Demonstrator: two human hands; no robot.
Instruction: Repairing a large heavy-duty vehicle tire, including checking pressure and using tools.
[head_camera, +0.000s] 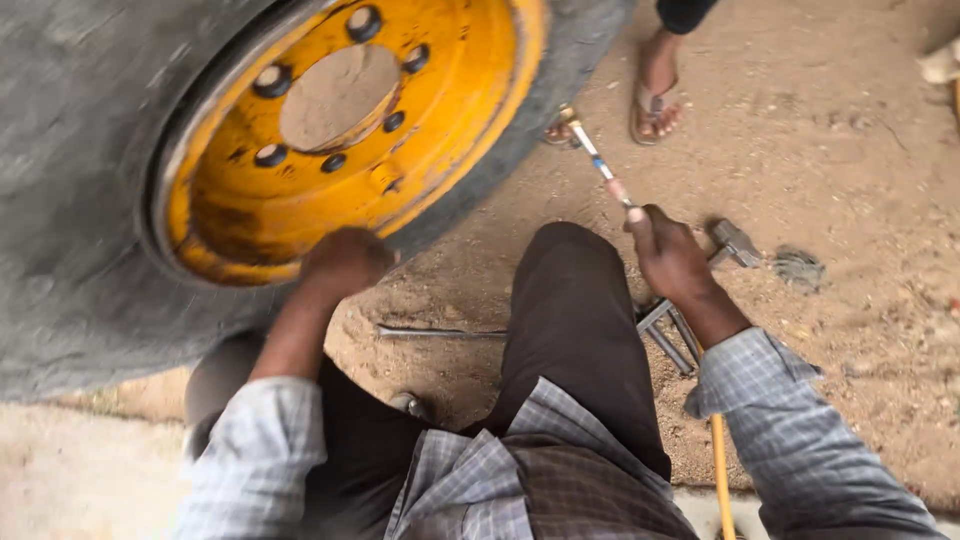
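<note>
Bare sandy ground (850, 150) stretches under and around me, pale and gritty, with a lighter concrete strip at the near left. A big worn tyre (70, 200) stands tilted at the far left, its yellow steel rim (460, 110) facing me, bolt holes ringed round the open centre. My left hand (340, 262) rests against the lower edge of that rim, fingers curled and pressed onto it where rim meets rubber; I cannot tell whether they hook behind the lip. My right hand (668, 255) is closed round the near end of a thin rod-like tool (598, 160), which slants away to the far left, its brass-coloured tip just beside the tyre's edge. My knee in dark trousers (570, 300) rises between my hands. On the ground lie a long metal bar (440, 332) near my left leg, a hammer (735, 243) just right of my right hand, some steel bars (665, 335) under my wrist, and a yellow handle (722, 480) near my right sleeve. Farther off, another person's foot in a sandal (655, 95) stands beyond the tyre.
</note>
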